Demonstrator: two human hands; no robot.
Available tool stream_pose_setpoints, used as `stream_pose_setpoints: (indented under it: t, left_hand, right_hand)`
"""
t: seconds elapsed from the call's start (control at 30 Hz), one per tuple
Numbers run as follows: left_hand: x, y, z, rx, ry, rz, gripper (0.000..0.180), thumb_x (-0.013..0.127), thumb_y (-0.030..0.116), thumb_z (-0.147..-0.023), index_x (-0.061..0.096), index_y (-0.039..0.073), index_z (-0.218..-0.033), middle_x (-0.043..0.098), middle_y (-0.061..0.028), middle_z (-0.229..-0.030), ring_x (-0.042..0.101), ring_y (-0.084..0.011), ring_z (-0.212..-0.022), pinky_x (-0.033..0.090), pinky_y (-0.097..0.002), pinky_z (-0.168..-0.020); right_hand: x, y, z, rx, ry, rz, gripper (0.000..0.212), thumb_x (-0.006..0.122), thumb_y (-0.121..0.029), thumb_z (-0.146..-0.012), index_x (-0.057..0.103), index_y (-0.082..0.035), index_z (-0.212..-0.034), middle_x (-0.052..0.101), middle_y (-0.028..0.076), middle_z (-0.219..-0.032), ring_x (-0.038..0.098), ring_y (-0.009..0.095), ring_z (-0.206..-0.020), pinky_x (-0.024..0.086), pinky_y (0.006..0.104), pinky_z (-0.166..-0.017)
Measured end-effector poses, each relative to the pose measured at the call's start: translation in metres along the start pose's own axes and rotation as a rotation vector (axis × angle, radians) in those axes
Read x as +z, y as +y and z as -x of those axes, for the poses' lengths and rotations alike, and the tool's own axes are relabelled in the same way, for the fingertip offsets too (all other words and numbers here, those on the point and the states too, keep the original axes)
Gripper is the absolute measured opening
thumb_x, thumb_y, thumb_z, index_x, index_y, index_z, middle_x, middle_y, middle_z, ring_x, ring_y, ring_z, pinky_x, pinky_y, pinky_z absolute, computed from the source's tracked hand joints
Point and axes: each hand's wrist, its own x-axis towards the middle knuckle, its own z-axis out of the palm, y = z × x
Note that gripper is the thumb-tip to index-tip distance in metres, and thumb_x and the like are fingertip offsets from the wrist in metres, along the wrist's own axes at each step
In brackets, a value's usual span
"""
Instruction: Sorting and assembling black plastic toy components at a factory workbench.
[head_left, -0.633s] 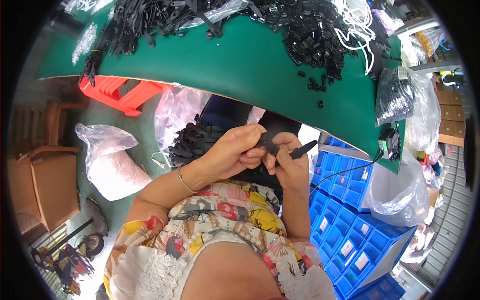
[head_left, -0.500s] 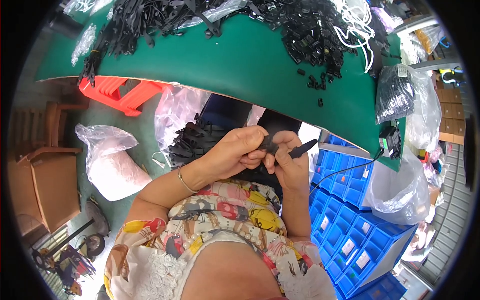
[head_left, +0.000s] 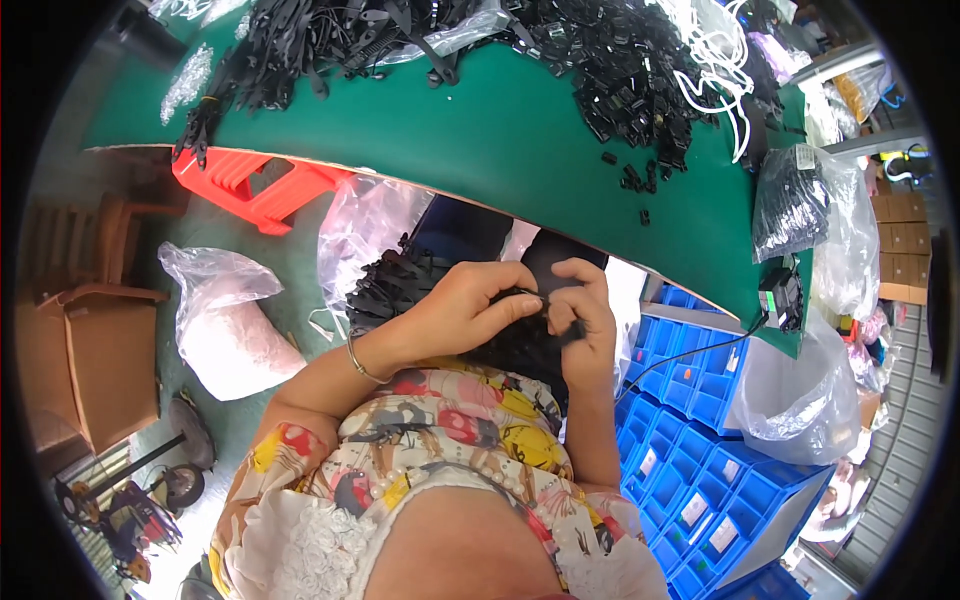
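Observation:
Above my lap, my left hand [head_left: 488,303] pinches a narrow black strap [head_left: 530,294] between thumb and fingers. Close on its right, my right hand [head_left: 583,308] is closed with curled fingers on the same strap. A blurred dark end shows under the right fingers. Most of the strap is hidden by the fingers, and its details are too small to read. Beside my left forearm lies a bunch of similar black straps [head_left: 385,288].
The green table [head_left: 480,130] bears a heap of black straps [head_left: 290,50], a pile of small black buckles [head_left: 630,90] and white cord [head_left: 715,65]. Blue bins [head_left: 690,440] stand at right, a red plastic stool [head_left: 260,190] and a plastic bag [head_left: 225,320] at left.
The dark pointed end that stuck out to the right of my right hand now shows only as a blur below its fingers. Both hands have shifted their grip, the right one turning.

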Motion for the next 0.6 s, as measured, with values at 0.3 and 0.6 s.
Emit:
stream_pose_setpoints:
  t: [0.3,0.6]
  left_hand:
    - [-0.011,0.006,0.0,0.256,0.003,-0.323,0.019,0.06,0.016,-0.083,0.057,0.002,-0.095,0.058,-0.0079,-0.073,0.054,-0.0139,-0.068,0.042,-0.0269,-0.063]
    - [-0.013,0.002,0.002,-0.356,-0.233,0.762,0.014,0.051,0.016,-0.09,0.054,0.003,-0.093,0.053,-0.0006,-0.082,0.051,-0.0077,-0.075,0.041,-0.0217,-0.071]
  right_hand:
    - [-0.003,-0.002,0.001,0.024,-0.159,-0.455,0.02,0.053,-0.018,-0.09,0.054,0.001,-0.083,0.047,0.01,-0.106,0.047,0.009,-0.07,0.039,0.0223,-0.066]
    - [0.005,-0.008,-0.002,-0.143,-0.056,0.039,0.028,0.071,-0.002,-0.071,0.06,-0.001,-0.097,0.055,0.008,-0.09,0.056,0.015,-0.075,0.045,0.0232,-0.066]
